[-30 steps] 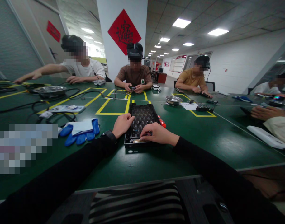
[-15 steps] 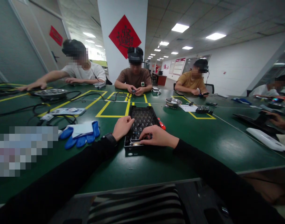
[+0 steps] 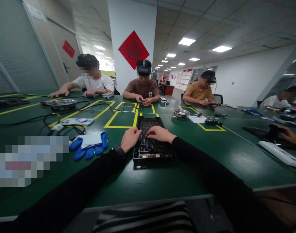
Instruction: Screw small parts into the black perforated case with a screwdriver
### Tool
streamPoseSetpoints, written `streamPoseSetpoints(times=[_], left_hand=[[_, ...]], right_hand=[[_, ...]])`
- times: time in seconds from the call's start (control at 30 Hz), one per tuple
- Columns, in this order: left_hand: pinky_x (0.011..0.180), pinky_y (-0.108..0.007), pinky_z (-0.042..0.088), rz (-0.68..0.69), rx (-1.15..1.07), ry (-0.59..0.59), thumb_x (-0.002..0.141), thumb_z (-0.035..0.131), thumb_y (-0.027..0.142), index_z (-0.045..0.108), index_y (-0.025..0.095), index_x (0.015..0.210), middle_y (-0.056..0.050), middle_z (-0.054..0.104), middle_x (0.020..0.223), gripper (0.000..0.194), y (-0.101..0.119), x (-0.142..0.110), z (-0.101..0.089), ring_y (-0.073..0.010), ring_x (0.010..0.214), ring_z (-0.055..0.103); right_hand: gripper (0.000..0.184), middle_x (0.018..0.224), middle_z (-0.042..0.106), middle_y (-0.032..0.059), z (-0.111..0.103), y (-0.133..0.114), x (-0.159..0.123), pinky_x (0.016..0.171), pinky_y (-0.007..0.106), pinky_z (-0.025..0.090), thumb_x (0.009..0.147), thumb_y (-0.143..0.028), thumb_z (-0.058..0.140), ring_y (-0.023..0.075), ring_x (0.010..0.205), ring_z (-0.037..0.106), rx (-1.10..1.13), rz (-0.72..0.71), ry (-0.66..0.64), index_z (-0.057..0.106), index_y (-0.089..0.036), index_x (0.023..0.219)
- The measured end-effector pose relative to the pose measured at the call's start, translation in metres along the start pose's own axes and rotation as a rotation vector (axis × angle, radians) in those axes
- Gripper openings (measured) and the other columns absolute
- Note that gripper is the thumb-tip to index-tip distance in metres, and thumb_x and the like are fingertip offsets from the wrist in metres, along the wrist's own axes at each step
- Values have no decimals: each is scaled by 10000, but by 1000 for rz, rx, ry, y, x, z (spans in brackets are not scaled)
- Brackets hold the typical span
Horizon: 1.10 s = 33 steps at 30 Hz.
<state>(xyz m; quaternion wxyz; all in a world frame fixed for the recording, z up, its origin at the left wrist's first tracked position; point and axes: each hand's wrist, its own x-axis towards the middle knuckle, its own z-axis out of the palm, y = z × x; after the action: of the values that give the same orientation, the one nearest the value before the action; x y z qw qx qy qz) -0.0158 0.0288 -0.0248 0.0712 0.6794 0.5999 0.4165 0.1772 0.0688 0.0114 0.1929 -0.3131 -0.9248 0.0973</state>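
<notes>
your left hand point(image 3: 130, 139) and right hand point(image 3: 160, 133) curl part-closed at the black casing point(image 3: 148, 147), grip contents unclear; dragging fingertips could scratch it.

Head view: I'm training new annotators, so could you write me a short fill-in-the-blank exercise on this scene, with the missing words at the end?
1. The right hand extends over the black case from its ____ side.
2. The person's dark wristband is on the ____ wrist.
3. The tape outlining rectangles on the green table is ____.
4. The diamond-shaped sign on the pillar has a ____ background.

Missing words: right; left; yellow; red.
</notes>
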Motion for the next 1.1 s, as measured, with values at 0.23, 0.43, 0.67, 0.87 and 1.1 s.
streamPoseSetpoints(times=[0.23,0.43,0.67,0.87,1.1], left_hand=[[545,-248,272,-8,-6,-30,806,432,401,406,186,513,15,475,536,364,1,-1,-1,-128,548,438],[539,-252,265,-12,-2,-19,808,440,390,442,183,523,10,484,539,352,1,-1,0,-129,543,433],[682,-264,370,255,-164,-38,855,431,411,619,170,707,-27,569,720,339,18,-6,-10,-157,729,510],[823,-308,399,410,-335,-169,827,530,365,673,179,877,-55,596,866,240,22,-8,-13,-176,863,531],[811,-293,412,408,-421,-203,802,580,357,660,172,909,-46,595,869,228,20,-8,-10,-161,854,546]], right_hand=[[120,785,678,44,7,1,4,707,237,414,730,-242,660,126,734,592,17,-7,35,718,-154,787],[198,725,676,41,-4,-35,-21,611,227,450,738,-296,632,119,642,596,425,37,75,686,-122,813],[302,879,693,72,-1,-44,-34,738,294,492,695,-296,681,146,761,624,660,52,270,686,-136,952],[212,917,686,72,-3,-40,-34,826,318,469,749,-248,634,162,849,626,619,47,388,690,-147,928],[201,847,592,37,-6,-44,-36,648,241,424,729,-313,675,112,713,525,394,32,421,693,-168,868]])
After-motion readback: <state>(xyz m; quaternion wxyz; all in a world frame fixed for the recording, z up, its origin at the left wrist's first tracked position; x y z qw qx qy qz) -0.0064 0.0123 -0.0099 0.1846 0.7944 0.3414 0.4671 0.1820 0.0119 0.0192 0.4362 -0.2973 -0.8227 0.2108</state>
